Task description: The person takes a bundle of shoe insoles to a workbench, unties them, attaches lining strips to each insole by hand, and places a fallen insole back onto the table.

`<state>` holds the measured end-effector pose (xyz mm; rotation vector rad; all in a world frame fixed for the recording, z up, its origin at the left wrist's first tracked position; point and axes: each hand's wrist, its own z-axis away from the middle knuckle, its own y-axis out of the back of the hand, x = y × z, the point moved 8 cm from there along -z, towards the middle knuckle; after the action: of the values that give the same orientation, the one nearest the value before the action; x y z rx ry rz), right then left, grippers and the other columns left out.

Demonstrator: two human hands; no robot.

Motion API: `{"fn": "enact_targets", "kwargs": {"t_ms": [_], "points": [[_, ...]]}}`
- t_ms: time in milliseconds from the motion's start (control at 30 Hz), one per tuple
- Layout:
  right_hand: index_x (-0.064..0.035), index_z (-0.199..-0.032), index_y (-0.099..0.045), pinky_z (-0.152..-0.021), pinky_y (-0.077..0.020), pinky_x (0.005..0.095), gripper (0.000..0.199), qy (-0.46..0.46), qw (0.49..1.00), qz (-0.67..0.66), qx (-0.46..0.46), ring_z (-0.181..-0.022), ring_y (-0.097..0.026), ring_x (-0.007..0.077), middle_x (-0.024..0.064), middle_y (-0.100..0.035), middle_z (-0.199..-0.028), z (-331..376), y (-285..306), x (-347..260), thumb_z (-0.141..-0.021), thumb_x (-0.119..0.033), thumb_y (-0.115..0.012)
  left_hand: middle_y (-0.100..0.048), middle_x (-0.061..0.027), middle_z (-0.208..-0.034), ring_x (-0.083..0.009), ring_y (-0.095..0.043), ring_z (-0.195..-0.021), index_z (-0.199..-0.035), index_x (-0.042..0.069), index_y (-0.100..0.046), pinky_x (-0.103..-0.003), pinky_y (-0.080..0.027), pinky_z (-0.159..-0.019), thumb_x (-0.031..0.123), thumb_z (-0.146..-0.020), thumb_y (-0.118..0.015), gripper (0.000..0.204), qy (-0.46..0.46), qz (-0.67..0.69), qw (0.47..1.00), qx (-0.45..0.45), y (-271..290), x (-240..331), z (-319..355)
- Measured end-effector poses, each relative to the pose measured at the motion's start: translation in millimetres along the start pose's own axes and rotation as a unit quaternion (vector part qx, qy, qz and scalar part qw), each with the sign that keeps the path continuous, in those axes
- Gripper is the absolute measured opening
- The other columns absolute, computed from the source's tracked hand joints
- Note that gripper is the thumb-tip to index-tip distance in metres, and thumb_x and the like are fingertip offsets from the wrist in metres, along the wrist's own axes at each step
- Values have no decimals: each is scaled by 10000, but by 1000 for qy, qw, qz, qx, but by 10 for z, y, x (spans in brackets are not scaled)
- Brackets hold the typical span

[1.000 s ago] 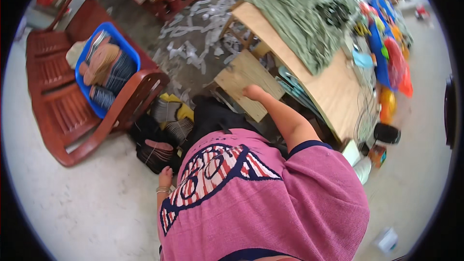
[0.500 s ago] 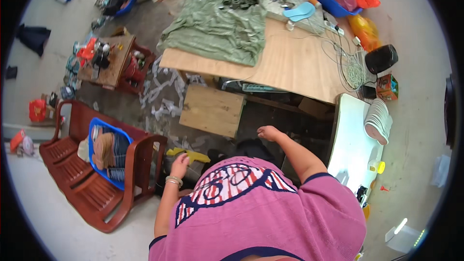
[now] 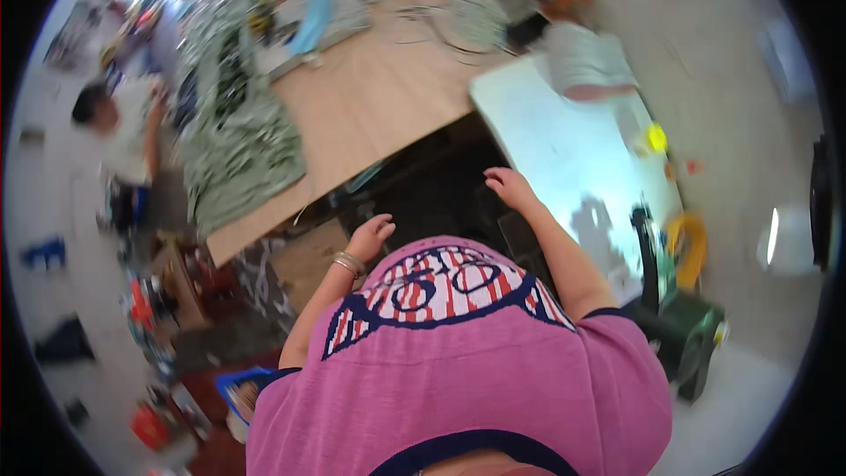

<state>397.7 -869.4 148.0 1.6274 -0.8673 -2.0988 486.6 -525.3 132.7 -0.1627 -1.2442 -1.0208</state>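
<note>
My left hand [image 3: 372,236], with bangles on its wrist, hovers over the dark space below the wooden table's front edge. Its fingers look loosely bent and apart, and I see nothing in them. My right hand [image 3: 508,185] is in the air beside the near left edge of a white table [image 3: 564,159]. Its fingers are partly stretched out and it holds nothing. A stack of pale sole-shaped pieces [image 3: 586,62] lies at the white table's far end. A dark green machine [image 3: 687,335] stands by its near end, right of my right arm.
Ahead is a wooden table [image 3: 379,79] bearing a green sack [image 3: 247,137], cables [image 3: 480,13] and light-blue sole-shaped pieces [image 3: 311,25]. A yellow-capped container [image 3: 654,138] is on the white table. Another person [image 3: 128,123] sits at the far left. A blue basket [image 3: 242,383] is at lower left.
My view has swung to the right, bringing the white table and green machine nearer the middle. Both hands are farther forward in the picture and still hold nothing visible.
</note>
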Motion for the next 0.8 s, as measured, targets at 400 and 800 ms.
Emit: {"fn": "enact_targets", "kwargs": {"t_ms": [400, 800], "points": [[-44, -1159, -613, -761, -503, 310, 339, -199, 954, -163, 152, -850, -648, 185, 98, -675, -959, 715, 896, 582, -861, -206, -613, -659, -111, -956, -182, -621, -846, -1215, 9, -555, -294, -486, -785, 240, -902, -597, 391, -113, -22, 987, -114, -453, 1224, -1565], [-21, -1274, -522, -770, -497, 313, 496, -326, 848, -234, 347, -886, -637, 197, 124, -655, -1023, -60, 2114, 1805, -851, -251, -643, -564, -201, -1140, -336, -557, -1027, -1244, 13, -512, -378, -444, -894, 218, -843, -640, 468, -342, -75, 933, -84, -618, 3315, -3324]]}}
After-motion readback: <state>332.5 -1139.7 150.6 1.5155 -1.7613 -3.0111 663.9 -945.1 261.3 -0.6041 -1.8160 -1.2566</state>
